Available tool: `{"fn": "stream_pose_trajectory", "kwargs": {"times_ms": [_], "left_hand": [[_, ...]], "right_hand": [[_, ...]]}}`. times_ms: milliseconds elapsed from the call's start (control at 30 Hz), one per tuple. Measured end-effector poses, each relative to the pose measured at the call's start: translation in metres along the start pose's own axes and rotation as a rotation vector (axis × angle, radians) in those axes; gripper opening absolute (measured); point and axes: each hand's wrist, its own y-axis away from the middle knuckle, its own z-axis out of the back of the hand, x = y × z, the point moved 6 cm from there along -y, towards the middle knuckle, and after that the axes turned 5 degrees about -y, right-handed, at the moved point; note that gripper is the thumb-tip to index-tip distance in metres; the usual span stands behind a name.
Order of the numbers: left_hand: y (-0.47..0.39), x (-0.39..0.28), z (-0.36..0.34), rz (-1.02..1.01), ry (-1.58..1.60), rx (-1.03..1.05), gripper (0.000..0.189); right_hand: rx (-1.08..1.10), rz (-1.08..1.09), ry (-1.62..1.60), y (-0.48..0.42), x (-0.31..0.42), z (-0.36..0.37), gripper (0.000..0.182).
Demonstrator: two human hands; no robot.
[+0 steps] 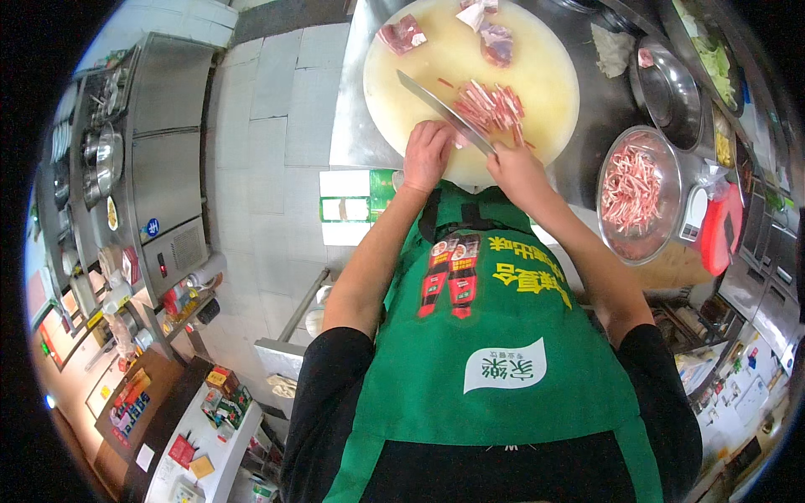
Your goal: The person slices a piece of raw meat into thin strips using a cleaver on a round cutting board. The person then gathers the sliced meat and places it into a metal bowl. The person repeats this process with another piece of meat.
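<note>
On the round cutting board [393,110] lies a pile of raw meat strips [490,107]. The wide blade of a cleaver [440,107] runs slantwise beside the pile. My right hand [519,173] is closed round the cleaver's handle end, at the board's near edge. My left hand [429,154] has its fingers curled down on a small piece of meat [460,139] close to the blade; the fingers partly hide it. A chunk of raw meat [402,34] rests at the board's far left, and another darker chunk [497,45] lies at the far middle beside a pale, fatty piece [475,14].
A steel bowl of cut meat strips [631,188] stands right of the board. Beyond it are an empty-looking metal bowl [673,88], a crumpled cloth [612,50], a white scale [693,214] and a red object [722,229]. A green and white carton [352,207] is below the counter's left edge.
</note>
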Motion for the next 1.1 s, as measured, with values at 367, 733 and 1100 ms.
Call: {"fn": "stream_pose_trajectory", "kwargs": {"times_ms": [367,733,1100], "left_hand": [[-0.006,0.0,0.004,-0.014,0.091,0.041,0.017],[-0.003,-0.003,0.007,-0.026,0.038,0.006,0.018],[0.001,-0.003,0.006,-0.022,0.039,0.014,0.017]], "right_hand": [[-0.046,0.058,-0.01,-0.023,-0.01,-0.037,0.026],[0.022,-0.009,-0.088,-0.014,-0.011,-0.044,0.027],[0.017,-0.002,-0.087,0.007,-0.01,-0.035,0.026]]}}
